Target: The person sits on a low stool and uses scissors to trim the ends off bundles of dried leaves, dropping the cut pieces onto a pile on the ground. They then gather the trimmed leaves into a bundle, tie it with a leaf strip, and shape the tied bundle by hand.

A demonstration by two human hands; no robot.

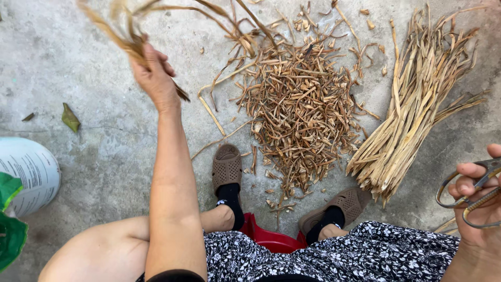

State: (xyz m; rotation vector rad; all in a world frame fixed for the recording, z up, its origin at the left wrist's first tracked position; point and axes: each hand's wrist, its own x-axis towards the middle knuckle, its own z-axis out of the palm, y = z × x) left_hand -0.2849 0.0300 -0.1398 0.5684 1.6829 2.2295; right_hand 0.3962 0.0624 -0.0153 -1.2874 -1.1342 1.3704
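My left hand [155, 75] is raised at the upper left and grips a bunch of long dry straw stalks [125, 28] that blur upward and out of frame. My right hand [477, 209] is at the right edge and holds a pair of metal scissors [469, 196] by the handle loops; the blades are out of view. Between the hands on the concrete floor lies a pile of short cut straw pieces [300, 109]. A bundle of long trimmed stalks [415, 104] lies to the right of the pile, closer to my right hand.
My feet in brown slip-on shoes [227, 167] rest on the concrete beside a red stool [269, 237]. A white sack [28, 172] and a green bag [8, 230] sit at the left edge. A fallen leaf [70, 117] lies on the floor.
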